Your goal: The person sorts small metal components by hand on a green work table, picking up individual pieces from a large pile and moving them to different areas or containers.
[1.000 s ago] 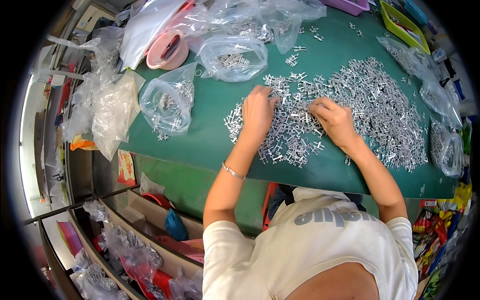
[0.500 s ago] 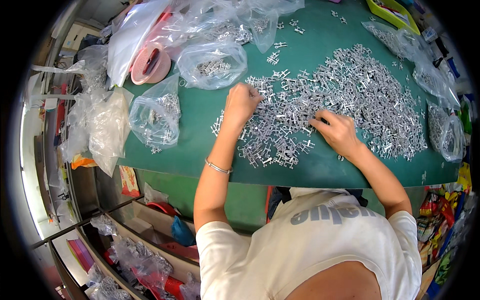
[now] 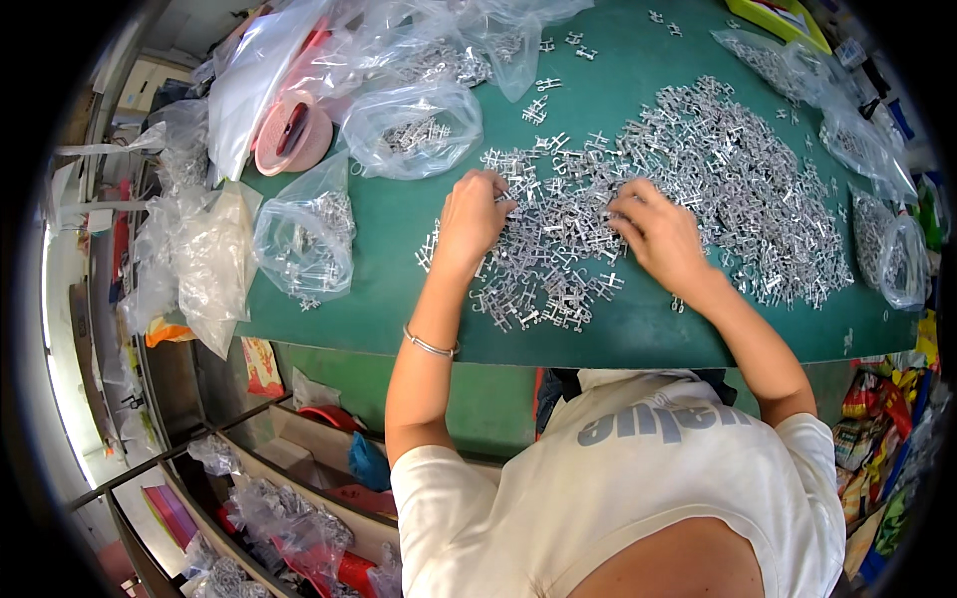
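A large heap of small silver metal fittings [image 3: 738, 189] spreads over the green table [image 3: 399, 299]. At its left part, my left hand [image 3: 474, 217] has its fingers bent and drawn together over the pieces. What it pinches is too small and hidden to make out. My right hand [image 3: 660, 234] reaches into the middle of the heap, palm down, with fingers curled and fingertips among the fittings. Whatever lies between them cannot be made out. Left of my left hand stands an open clear plastic bag [image 3: 414, 132] partly filled with the same kind of fittings.
Another clear bag [image 3: 304, 239] of fittings stands at the left, by a pink basket [image 3: 292, 135] holding a red-handled tool. Filled bags [image 3: 887, 244] line the right edge. A yellow tray [image 3: 783, 22] sits far right. Several loose fittings lie at the back. Drawers [image 3: 299, 468] stand below left.
My right hand has lifted slightly away from me and left, its fingers less tightly pinched. My left hand has shifted slightly left. The whole view has moved a little.
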The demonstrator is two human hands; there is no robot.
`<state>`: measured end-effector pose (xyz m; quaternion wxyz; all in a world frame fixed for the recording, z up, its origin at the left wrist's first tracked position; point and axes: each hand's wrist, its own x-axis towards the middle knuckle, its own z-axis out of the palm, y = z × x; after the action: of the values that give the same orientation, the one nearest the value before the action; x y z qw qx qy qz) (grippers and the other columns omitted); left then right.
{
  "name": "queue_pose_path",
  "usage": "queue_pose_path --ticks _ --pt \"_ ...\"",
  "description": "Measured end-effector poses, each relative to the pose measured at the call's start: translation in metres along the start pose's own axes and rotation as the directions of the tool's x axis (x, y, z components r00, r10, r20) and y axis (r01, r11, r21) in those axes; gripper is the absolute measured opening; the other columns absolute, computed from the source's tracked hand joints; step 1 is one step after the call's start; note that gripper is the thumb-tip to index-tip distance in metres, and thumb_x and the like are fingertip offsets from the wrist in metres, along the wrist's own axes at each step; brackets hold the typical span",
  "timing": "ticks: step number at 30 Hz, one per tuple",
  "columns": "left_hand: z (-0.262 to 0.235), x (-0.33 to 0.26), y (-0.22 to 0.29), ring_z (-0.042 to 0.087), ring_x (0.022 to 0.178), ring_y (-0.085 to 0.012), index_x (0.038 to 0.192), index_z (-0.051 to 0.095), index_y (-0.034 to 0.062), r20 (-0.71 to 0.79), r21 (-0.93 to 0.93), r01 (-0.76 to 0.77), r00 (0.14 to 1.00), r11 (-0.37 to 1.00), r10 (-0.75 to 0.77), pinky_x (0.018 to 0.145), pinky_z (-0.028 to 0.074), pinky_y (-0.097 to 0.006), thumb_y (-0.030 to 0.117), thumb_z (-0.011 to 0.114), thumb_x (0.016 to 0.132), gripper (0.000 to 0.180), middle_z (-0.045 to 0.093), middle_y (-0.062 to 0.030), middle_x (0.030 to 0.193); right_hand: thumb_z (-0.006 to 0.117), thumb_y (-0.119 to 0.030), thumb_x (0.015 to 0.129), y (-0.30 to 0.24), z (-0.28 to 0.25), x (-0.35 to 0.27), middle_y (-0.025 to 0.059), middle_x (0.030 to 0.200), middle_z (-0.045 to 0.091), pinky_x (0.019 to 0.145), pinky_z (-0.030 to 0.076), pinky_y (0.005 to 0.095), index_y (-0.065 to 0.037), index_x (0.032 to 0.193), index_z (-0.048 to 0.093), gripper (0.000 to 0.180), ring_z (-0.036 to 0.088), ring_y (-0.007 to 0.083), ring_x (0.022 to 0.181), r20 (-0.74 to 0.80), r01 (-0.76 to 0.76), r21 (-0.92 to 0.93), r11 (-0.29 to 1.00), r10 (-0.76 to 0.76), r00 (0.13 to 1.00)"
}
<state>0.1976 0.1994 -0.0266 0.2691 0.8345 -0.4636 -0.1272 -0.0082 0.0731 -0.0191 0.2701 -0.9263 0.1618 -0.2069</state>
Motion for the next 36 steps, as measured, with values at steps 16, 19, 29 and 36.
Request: queue_pose_path --ticks 16,19,29,36 --pt "-0.014 -0.023 0.016 0.043 0.045 -0.0037 0.089 0.063 -0.0036 0.286 -0.79 0.388 0.918 0.475 -0.274 0.039 0.033 -0.017 0.007 0.068 0.075 0.019 0.057 -0.0011 0.063 0.063 -0.009 0.073 -0.016 -0.002 -0.003 0.0077 0.085 0.049 0.05 0.044 0.0372 -0.006 0.083 0.06 0.011 0.058 0.026 0.063 0.127 0.007 -0.149 0.989 0.012 0.992" --pt "-0.006 -0.037 0.023 0.042 0.043 -0.0038 0.086 0.063 -0.0025 0.307 -0.827 0.405 0.906 0.389 -0.291 0.038 0.032 -0.017 0.01 0.068 0.075 0.017 0.06 -0.0034 0.066 0.062 -0.008 0.073 -0.009 0.005 -0.011 0.0088 0.084 0.052 0.05 0.044 0.0365 -0.005 0.077 0.061 0.006 0.058 0.026 0.064 0.194 0.075 -0.215 0.974 -0.033 0.981" --pt "0.0 -0.061 0.059 0.043 0.044 -0.0036 0.092 0.061 -0.0028 0.332 -0.838 0.402 0.912 0.368 -0.24 0.038 0.032 -0.017 0.007 0.065 0.077 0.019 0.058 -0.0019 0.066 0.067 -0.01 0.075 -0.021 0.003 -0.005 0.0029 0.08 0.062 0.067 0.043 0.0247 0.001 0.08 0.062 0.013 0.055 0.0082 0.074 0.192 -0.351 0.71 0.61 0.312 0.93" --pt "0.001 -0.07 0.066 0.044 0.044 -0.0039 0.095 0.06 -0.0037 0.298 -0.872 0.361 0.928 0.33 -0.225 0.038 0.033 -0.017 0.007 0.065 0.077 0.021 0.058 -0.0027 0.068 0.067 -0.009 0.075 -0.028 0.003 -0.004 0.0021 0.074 0.061 0.063 0.041 0.021 0.0 0.08 0.06 0.013 0.053 0.0063 0.072 0.223 -0.39 0.679 0.622 0.332 0.917"
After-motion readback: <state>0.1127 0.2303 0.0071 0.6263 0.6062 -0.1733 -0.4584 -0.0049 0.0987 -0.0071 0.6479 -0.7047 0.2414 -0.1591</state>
